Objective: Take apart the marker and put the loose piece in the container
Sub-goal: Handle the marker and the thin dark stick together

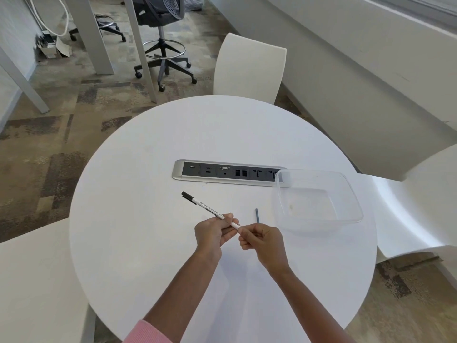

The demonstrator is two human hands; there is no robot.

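A white marker (206,206) with a black cap points up and to the left above the round white table (153,243). My left hand (214,233) grips its barrel near the rear end. My right hand (263,240) is closed just at that rear end, its fingertips touching the barrel's tip. A thin grey rod (257,215) sticks up from my right hand's fingers. The clear plastic container (346,191) sits to the right of my hands and holds nothing that I can see.
A silver and black socket panel (222,173) is set into the table behind the marker, partly under the container's corner. White chairs stand at the far side (249,68), right (420,194) and left (32,280). An office chair (160,33) stands further back.
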